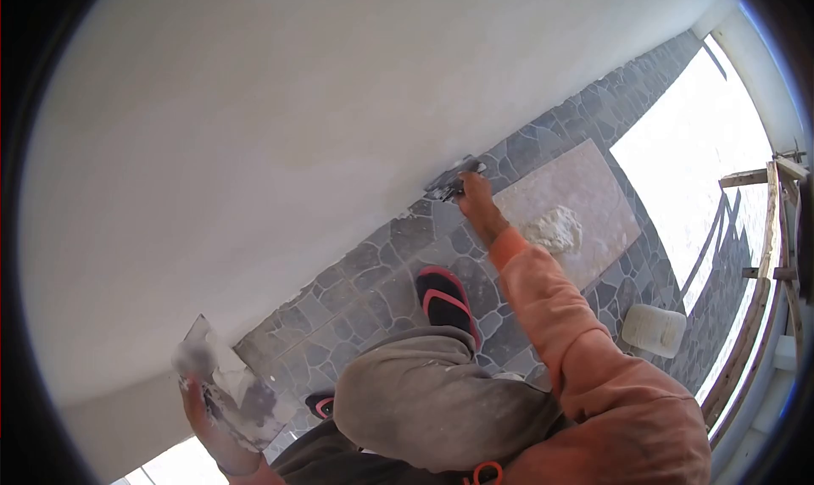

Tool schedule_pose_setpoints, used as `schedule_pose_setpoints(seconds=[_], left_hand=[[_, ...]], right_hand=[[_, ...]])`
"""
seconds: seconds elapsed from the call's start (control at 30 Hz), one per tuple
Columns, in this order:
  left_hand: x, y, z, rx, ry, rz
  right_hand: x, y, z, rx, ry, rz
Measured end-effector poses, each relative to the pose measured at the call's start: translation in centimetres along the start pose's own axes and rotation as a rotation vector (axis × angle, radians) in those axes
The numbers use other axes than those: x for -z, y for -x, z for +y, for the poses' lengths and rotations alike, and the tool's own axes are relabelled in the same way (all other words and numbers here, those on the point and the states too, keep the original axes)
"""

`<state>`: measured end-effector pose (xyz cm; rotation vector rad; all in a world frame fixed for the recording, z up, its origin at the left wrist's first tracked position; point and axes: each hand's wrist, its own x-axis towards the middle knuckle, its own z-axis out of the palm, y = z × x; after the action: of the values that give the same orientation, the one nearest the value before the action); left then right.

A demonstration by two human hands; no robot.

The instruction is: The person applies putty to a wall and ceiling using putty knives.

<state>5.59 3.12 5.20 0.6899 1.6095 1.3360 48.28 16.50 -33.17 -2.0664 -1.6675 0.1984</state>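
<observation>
My right hand is wrapped round the handle of a plastering trowel, whose dark, smeared blade lies along the foot of the pale wall. At the lower left, my left hand grips the edge of a flat, plaster-smeared metal plate, held tilted with white plaster on its face. Part of that plate near the fingers is blurred. Beside my right forearm, a heap of wet white plaster sits on a pinkish square board on the floor.
Grey stone-patterned paving runs along the wall. A whitish tub stands at the right, near wooden railings and bright sunlit ground. My feet, in a dark sandal with a red strap, are between wall and board.
</observation>
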Motion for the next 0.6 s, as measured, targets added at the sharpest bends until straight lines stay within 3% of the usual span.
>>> schedule_pose_setpoints(seconds=[0.07, 0.13, 0.2, 0.27, 0.37, 0.43, 0.5, 0.6], left_hand=[[0.5, -0.1, -0.2, -0.008, 0.009, -0.019], [1.0, 0.0, -0.2, -0.011, 0.015, -0.028], [1.4, 0.3, -0.1, -0.008, 0.016, -0.026], [1.3, 0.8, 0.1, -0.032, 0.001, -0.016], [1.9, 0.8, -0.1, -0.106, -0.149, -0.048], [2.8, 0.8, -0.1, -0.138, -0.235, -0.068], [3.4, 0.6, -0.3, -0.160, -0.256, -0.066], [3.8, 0.7, -0.8, -0.244, -0.256, -0.054]], right_hand=[[-2.2, -1.1, 1.0, -0.172, -0.227, -0.012], [-0.7, -1.4, -0.2, -0.181, -0.253, -0.015], [2.5, -1.2, -1.7, -0.028, -0.079, -0.006], [-2.2, -2.1, 0.9, -0.234, -0.627, 0.082], [-3.5, -3.9, 2.5, -0.249, -0.952, 0.109], [-1.6, -4.1, 0.9, -0.373, -1.129, 0.099], [5.3, -4.6, -4.5, -0.718, -1.417, 0.087], [8.9, -5.2, -7.3, -0.829, -1.591, 0.153]])
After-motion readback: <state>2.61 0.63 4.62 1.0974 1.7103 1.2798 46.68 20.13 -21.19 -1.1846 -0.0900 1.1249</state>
